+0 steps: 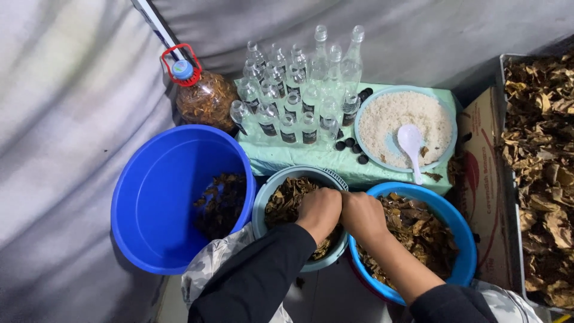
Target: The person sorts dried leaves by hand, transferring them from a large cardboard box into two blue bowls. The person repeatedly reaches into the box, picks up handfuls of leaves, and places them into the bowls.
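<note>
Left hand [318, 210] and right hand [361, 214] pressing together at centre frame, fingers curled down into dried leaves [287, 200] of grey-green bowl [261, 203]; exact grasp hidden. Judgement: keeping pinch small, working over bowl so crumbs are falling inside, not into blue bowl [463, 239] lower right.

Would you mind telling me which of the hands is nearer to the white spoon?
Right. The right hand lies below the white spoon, at the blue bowl's edge; the left hand is farther left, over the grey bowl.

Both arms reach forward in dark sleeves, the left hand [318, 210] and right hand [362, 215] pressed side by side, knuckles up, fingers curled downward out of sight.
</note>
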